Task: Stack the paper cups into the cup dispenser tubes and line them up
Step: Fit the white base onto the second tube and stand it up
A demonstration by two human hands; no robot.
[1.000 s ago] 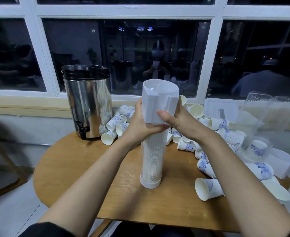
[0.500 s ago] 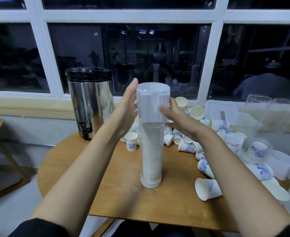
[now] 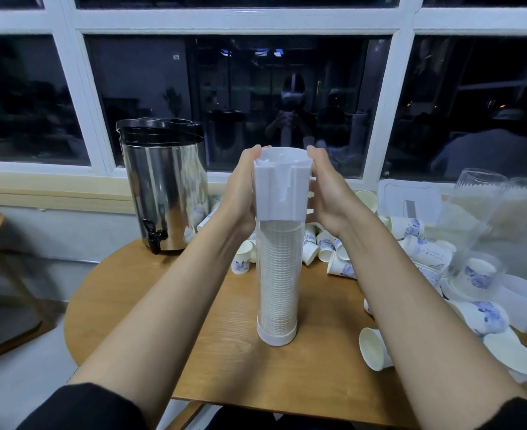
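A clear cup dispenser tube (image 3: 277,274), filled with a stack of white paper cups, stands upright on its white base in the middle of the round wooden table (image 3: 150,311). Its white cap (image 3: 281,190) is on top. My left hand (image 3: 240,190) grips the cap's left side and my right hand (image 3: 327,193) grips its right side, with fingers curled round the back. Several loose paper cups with blue prints lie behind the tube (image 3: 324,246) and across the right of the table (image 3: 482,315).
A steel drinks urn (image 3: 163,187) with a black lid and tap stands at the back left by the window. Clear empty tubes (image 3: 479,212) and white plastic parts (image 3: 408,200) crowd the right side. One cup (image 3: 372,349) lies near my right forearm.
My hands let go of the lower cap, the left opening wide, then both closed on the cap's upper sides. The tube stays upright in place.
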